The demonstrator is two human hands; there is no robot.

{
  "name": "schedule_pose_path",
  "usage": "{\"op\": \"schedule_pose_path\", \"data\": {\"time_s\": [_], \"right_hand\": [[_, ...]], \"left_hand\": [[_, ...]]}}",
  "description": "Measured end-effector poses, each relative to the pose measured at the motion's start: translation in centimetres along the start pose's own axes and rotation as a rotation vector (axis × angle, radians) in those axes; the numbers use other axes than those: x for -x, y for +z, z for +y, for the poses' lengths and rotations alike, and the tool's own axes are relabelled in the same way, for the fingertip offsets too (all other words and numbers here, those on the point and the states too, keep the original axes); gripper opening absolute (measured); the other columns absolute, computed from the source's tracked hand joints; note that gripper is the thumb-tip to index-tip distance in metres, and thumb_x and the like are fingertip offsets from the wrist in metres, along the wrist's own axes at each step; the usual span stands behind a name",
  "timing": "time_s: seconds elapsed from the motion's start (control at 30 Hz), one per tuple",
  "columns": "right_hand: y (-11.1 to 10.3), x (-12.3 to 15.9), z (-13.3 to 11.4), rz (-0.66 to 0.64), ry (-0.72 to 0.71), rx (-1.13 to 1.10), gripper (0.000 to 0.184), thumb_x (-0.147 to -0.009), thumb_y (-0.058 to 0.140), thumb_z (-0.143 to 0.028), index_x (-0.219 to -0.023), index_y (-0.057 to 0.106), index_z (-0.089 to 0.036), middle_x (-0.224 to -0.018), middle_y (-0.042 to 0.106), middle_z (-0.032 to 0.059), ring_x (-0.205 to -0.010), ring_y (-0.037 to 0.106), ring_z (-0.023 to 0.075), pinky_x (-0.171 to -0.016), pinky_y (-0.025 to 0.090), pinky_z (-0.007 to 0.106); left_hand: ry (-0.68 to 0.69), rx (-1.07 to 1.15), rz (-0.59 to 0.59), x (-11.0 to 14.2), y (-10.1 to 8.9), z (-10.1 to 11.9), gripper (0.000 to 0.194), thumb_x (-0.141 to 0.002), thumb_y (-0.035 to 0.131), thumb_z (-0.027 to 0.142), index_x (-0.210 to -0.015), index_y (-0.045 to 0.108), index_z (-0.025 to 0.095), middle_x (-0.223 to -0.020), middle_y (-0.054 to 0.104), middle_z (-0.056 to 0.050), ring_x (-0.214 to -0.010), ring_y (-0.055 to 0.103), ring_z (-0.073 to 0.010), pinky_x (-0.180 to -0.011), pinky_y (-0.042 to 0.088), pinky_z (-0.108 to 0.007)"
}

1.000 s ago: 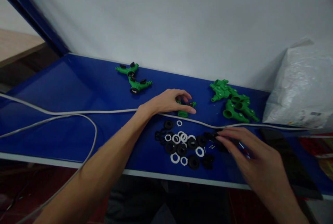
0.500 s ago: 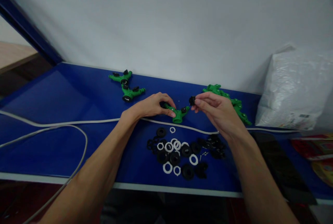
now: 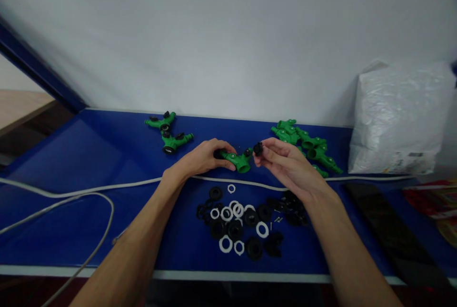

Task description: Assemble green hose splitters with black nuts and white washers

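Fitting (image 3: 242, 162), green, Y-shaped, plastic, lies at 3 o'clock from left hand (image 3: 204, 157), whose grip is clamped on it; longer branch runs 10-to-4. Right hand (image 3: 291, 165) pinches small black ridged piece (image 3: 257, 149), fitting at piece's 8 o'clock, just beside.

Green Y-shaped connector (image 3: 241, 162), black knob (image 3: 258, 148), white rings (image 3: 225, 243), blue tabletop (image 3: 132, 150), grey-white wall (image 3: 228, 40)
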State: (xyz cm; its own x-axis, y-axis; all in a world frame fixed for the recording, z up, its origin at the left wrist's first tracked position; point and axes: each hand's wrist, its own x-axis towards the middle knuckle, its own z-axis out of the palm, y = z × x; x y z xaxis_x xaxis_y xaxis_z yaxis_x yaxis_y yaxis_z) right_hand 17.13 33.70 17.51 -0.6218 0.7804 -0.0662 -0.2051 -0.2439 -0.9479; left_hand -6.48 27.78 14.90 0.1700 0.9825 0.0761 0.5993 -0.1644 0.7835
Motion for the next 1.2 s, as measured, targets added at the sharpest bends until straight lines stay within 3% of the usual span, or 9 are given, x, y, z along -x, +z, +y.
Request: {"op": "schedule_pose_path", "data": {"time_s": [0.13, 0.23, 0.37, 0.57, 0.67, 0.8, 1.0, 1.2], "right_hand": [[0.0, 0.2, -0.3, -0.033, -0.006, -0.101, 0.025, -0.07, 0.092, -0.034, -0.084, 0.075, -0.022, -0.077, 0.072, -0.0015, -0.069, 0.066, 0.0124, -0.069, 0.054, 0.027], [0.1, 0.3, -0.4, -0.052, -0.035, -0.153, 0.025, -0.071, 0.092, -0.033, -0.084, 0.076, -0.021, -0.076, 0.072, -0.0009, -0.068, 0.066, 0.0121, -0.068, 0.054, 0.027], [0.6, 0.4, -0.5, -0.003, -0.106, -0.124, 0.022, -0.076, 0.089, -0.035, -0.083, 0.076, -0.019, -0.075, 0.072, 0.0012, -0.068, 0.066, 0.0127, -0.068, 0.053, 0.027], [0.9, 0.3, -0.4, 0.024, -0.109, -0.2, 0.023, -0.077, 0.088, -0.036, -0.084, 0.076, -0.018, -0.077, 0.075, 0.0031, -0.065, 0.067, 0.0114, -0.066, 0.052, 0.024], [0.8, 0.1, -0.4, -0.028, -0.076, -0.286, 0.022, -0.075, 0.09, -0.034, -0.083, 0.076, -0.019, -0.075, 0.074, 0.0016, -0.062, 0.065, 0.0094, -0.063, 0.051, 0.022], [0.9, 0.3, -0.2, -0.061, -0.068, -0.293, 0.021, -0.076, 0.089, -0.034, -0.083, 0.076, -0.019, -0.075, 0.073, 0.0008, -0.062, 0.065, 0.0092, -0.062, 0.051, 0.022], [1.5, 0.4, 0.4, 0.119, -0.175, -0.007, 0.021, -0.083, 0.083, -0.039, -0.086, 0.075, -0.02, -0.077, 0.074, 0.0012, -0.068, 0.069, 0.0134, -0.072, 0.055, 0.028], [2.0, 0.2, 0.8, 0.177, -0.257, 0.21, 0.024, -0.084, 0.08, -0.043, -0.084, 0.072, -0.02, -0.073, 0.076, 0.0031, -0.068, 0.073, 0.0176, -0.071, 0.059, 0.031]], "left_hand": [[-0.048, 0.249, 0.094, 0.0, -0.2, 0.8, 0.035, -0.078, 0.083, 0.038, -0.106, 0.073, 0.021, -0.107, 0.074, -0.003, -0.103, 0.066, -0.0213, -0.094, 0.047, -0.034], [-0.066, 0.418, 0.179, -0.3, -0.3, 1.6, 0.04, -0.075, 0.085, 0.037, -0.107, 0.07, 0.019, -0.096, 0.071, -0.002, -0.089, 0.066, -0.0176, -0.085, 0.05, -0.031], [-0.099, 0.472, 0.261, -0.8, 0.1, 2.9, 0.046, -0.075, 0.085, 0.038, -0.111, 0.067, 0.018, -0.076, 0.064, 0.003, -0.073, 0.06, -0.0141, -0.074, 0.047, -0.027], [0.015, 0.514, 0.403, -1.2, 1.8, 3.4, 0.031, -0.081, 0.079, 0.034, -0.106, 0.069, 0.019, -0.105, 0.067, -0.003, -0.1, 0.062, -0.0177, -0.087, 0.05, -0.026], [0.039, 0.556, 0.462, -1.1, 2.4, 2.6, 0.028, -0.086, 0.075, 0.034, -0.108, 0.067, 0.019, -0.104, 0.066, -0.003, -0.098, 0.061, -0.0168, -0.087, 0.049, -0.025], [0.055, 0.618, 0.446, -0.9, 2.7, 2.2, 0.032, -0.089, 0.073, 0.039, -0.112, 0.065, 0.019, -0.106, 0.066, -0.004, -0.094, 0.063, -0.0164, -0.085, 0.051, -0.025], [-0.006, 0.773, 0.301, -0.7, 3.3, 3.3, 0.041, -0.088, 0.072, 0.046, -0.119, 0.061, 0.022, -0.116, 0.069, -0.008, -0.101, 0.069, -0.0235, -0.092, 0.059, -0.037], [0.017, 0.684, 0.322, -0.7, 3.6, 3.2, 0.04, -0.091, 0.07, 0.043, -0.123, 0.063, 0.021, -0.118, 0.071, -0.008, -0.102, 0.071, -0.0232, -0.092, 0.058, -0.034]]}}
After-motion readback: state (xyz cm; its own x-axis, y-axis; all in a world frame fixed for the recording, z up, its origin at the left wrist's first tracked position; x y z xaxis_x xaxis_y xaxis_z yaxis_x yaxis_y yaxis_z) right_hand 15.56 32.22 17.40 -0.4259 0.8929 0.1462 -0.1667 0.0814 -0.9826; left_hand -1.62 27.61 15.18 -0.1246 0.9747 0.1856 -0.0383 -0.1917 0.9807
